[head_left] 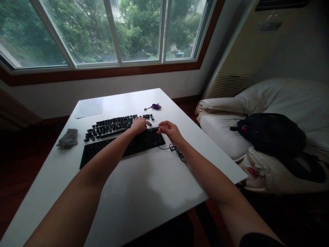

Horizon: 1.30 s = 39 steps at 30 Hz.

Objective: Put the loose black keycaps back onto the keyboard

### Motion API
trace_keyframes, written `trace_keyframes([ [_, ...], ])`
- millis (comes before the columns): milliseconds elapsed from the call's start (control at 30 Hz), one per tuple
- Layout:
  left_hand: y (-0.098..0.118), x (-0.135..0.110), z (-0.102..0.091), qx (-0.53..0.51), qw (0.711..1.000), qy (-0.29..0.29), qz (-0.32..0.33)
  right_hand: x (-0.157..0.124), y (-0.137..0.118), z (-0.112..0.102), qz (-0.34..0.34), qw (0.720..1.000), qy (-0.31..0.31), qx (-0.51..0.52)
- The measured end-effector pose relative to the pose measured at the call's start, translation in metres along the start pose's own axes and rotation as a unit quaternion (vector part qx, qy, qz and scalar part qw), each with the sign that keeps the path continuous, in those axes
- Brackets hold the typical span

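Note:
A black keyboard base point(113, 150) lies on the white table point(144, 192), with rows of loose black keycaps point(113, 125) laid out behind it. My left hand point(138, 125) rests curled at the right end of the keycap rows, fingers closed on a keycap. My right hand point(169, 130) is pinched on a thin dark tool point(154, 129) that points toward the left hand, above the keyboard's right end. The keyboard's black cable point(177, 151) coils beside my right wrist.
A purple keycap puller point(155, 106) lies at the table's far side, a sheet of paper point(89, 107) at the far left, and a grey cloth point(68, 138) near the left edge. A white beanbag with a black backpack point(272, 132) stands to the right.

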<state>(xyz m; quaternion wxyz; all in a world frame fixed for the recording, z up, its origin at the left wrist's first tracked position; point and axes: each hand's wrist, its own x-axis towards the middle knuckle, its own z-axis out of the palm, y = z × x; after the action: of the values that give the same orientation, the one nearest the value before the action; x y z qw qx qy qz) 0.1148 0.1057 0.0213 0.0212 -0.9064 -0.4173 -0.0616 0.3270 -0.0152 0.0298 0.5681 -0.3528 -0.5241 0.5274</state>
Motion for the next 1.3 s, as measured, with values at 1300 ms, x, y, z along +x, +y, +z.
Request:
trace_keyframes([
  [1300, 0.098, -0.112, -0.005, -0.024, 0.996, 0.076, 0.033, 0.005, 0.018, -0.014, 0.003, 0.975, -0.032, -0.22],
])
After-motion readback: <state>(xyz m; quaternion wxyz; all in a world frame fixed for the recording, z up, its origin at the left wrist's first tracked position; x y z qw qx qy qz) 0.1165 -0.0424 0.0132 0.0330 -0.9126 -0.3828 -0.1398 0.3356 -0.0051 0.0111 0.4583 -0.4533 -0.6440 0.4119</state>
